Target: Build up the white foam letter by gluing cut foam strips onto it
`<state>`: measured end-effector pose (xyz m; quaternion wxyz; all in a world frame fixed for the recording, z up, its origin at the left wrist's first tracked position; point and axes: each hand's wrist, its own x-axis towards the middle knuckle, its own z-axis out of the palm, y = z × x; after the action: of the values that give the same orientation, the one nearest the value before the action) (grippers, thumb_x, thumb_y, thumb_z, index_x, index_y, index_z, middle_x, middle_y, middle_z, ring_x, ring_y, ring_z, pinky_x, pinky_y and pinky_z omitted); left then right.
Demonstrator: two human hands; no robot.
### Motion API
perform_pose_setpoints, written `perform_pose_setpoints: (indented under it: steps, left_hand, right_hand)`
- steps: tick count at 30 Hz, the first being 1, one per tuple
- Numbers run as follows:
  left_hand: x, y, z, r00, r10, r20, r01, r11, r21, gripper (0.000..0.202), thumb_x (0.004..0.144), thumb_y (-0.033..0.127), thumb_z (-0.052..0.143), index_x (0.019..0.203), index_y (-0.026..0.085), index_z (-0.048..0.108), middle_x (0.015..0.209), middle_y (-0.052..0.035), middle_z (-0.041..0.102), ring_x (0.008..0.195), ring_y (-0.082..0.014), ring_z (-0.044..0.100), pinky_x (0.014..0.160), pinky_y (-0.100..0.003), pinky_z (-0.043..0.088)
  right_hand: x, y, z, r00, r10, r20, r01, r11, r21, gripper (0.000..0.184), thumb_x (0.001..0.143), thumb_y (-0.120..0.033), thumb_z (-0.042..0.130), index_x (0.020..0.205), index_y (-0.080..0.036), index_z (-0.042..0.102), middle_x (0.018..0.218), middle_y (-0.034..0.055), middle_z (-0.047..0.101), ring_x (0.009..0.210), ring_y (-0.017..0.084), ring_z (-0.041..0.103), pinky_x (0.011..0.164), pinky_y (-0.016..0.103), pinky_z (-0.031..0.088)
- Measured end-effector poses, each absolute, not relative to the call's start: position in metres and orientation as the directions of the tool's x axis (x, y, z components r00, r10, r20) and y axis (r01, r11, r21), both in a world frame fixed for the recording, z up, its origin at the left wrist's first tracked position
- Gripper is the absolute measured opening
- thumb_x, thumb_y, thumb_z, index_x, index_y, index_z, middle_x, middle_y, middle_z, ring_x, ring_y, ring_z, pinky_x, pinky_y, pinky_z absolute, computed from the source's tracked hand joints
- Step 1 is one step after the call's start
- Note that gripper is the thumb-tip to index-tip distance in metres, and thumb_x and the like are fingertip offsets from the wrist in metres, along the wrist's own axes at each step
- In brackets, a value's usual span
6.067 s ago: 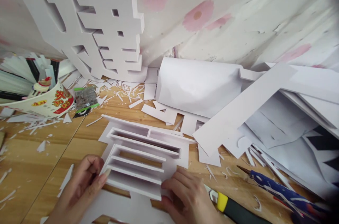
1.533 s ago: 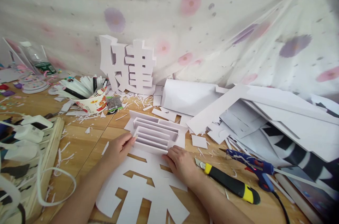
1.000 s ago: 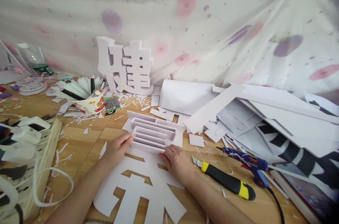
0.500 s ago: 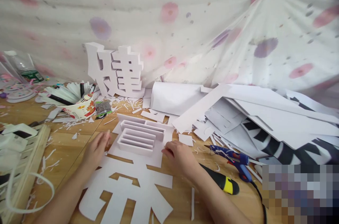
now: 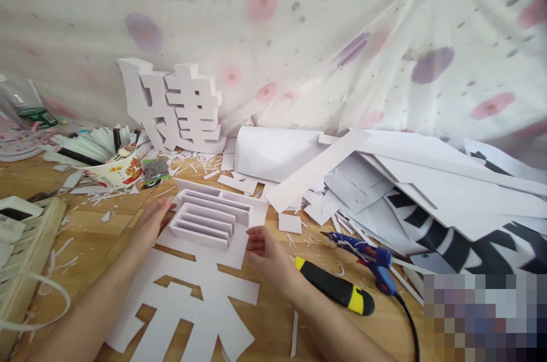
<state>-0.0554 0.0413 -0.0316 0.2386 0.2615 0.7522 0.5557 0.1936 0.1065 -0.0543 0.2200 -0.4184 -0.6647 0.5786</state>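
Observation:
A flat white foam-board cut-out of a large character (image 5: 200, 293) lies on the wooden table (image 5: 85, 242) in front of me. Raised white strips form a ribbed block (image 5: 207, 216) glued on its upper part. My left hand (image 5: 151, 220) rests against the block's left side, fingers stretched out and flat. My right hand (image 5: 265, 251) lies at the cut-out's right edge with its fingers curled on the board. A finished thick white character (image 5: 173, 105) stands upright against the flowered cloth behind.
A yellow-and-black utility knife (image 5: 335, 288) and a blue glue gun (image 5: 363, 253) lie right of my right hand. White boards (image 5: 410, 179) are piled at the right. A paper cup of strips (image 5: 113, 168) lies tipped at the left, with scraps around it.
The view drew back from a close look at the block. Both hands slid from the block's front edge to the cut-out's sides, and the whole piece shifted left in view.

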Motion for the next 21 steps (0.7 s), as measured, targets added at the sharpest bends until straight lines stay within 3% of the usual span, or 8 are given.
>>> perform_pose_setpoints:
  steps: [3,7,13,17,21]
  left_hand:
    - [-0.059,0.041,-0.023,-0.786,0.575,-0.226,-0.217,0.086,0.972,0.029,0.067,0.037,0.064,0.089,0.020,0.057,0.079,0.0035,0.059,0.073,-0.0133,0.057,0.057,-0.021,0.045]
    - [-0.067,0.036,-0.013,-0.830,0.548,-0.105,-0.192,-0.103,0.976,0.031,0.059,0.034,0.067,0.088,0.023,0.060,0.077,0.0042,0.056,0.078,-0.0108,0.053,0.059,-0.018,0.045]
    - [-0.067,0.030,0.007,-0.871,0.477,0.121,-0.114,-0.435,0.893,0.019,0.060,0.021,0.065,0.079,0.021,0.063,0.076,0.0016,0.059,0.079,-0.0108,0.055,0.065,-0.019,0.048]
    - [-0.062,0.031,0.022,-0.849,0.488,0.203,-0.059,-0.468,0.882,0.017,0.064,0.018,0.064,0.081,0.021,0.064,0.076,0.0002,0.059,0.081,-0.0133,0.056,0.067,-0.023,0.050]
    - [-0.062,0.035,0.023,-0.836,0.507,0.209,-0.036,-0.431,0.901,0.018,0.061,0.020,0.067,0.079,0.020,0.063,0.078,-0.0005,0.058,0.083,-0.0142,0.055,0.065,-0.022,0.050]
  right_hand:
    - [0.193,0.103,-0.057,-0.560,0.799,-0.219,0.114,-0.188,-0.976,0.031,0.064,-0.001,0.050,0.089,-0.020,0.048,0.086,0.0040,0.059,0.083,0.014,0.060,0.077,0.029,0.050]
    - [0.196,0.097,-0.049,-0.596,0.788,-0.156,-0.095,-0.262,-0.961,0.025,0.066,-0.011,0.058,0.088,-0.021,0.052,0.091,0.0029,0.059,0.093,0.016,0.058,0.088,0.034,0.045]
    - [0.201,0.080,-0.035,-0.601,0.792,0.104,-0.325,-0.124,-0.937,0.021,0.077,-0.024,0.058,0.098,-0.026,0.055,0.116,0.0043,0.053,0.106,0.018,0.051,0.095,0.037,0.039]
    - [0.201,0.078,-0.034,-0.593,0.793,0.138,-0.353,-0.102,-0.930,0.019,0.081,-0.031,0.056,0.099,-0.027,0.055,0.117,0.0049,0.052,0.104,0.018,0.051,0.089,0.036,0.043]
    - [0.199,0.081,-0.032,-0.598,0.797,0.083,-0.327,-0.148,-0.933,0.019,0.078,-0.033,0.060,0.094,-0.025,0.057,0.113,0.0056,0.055,0.100,0.018,0.053,0.085,0.035,0.045]
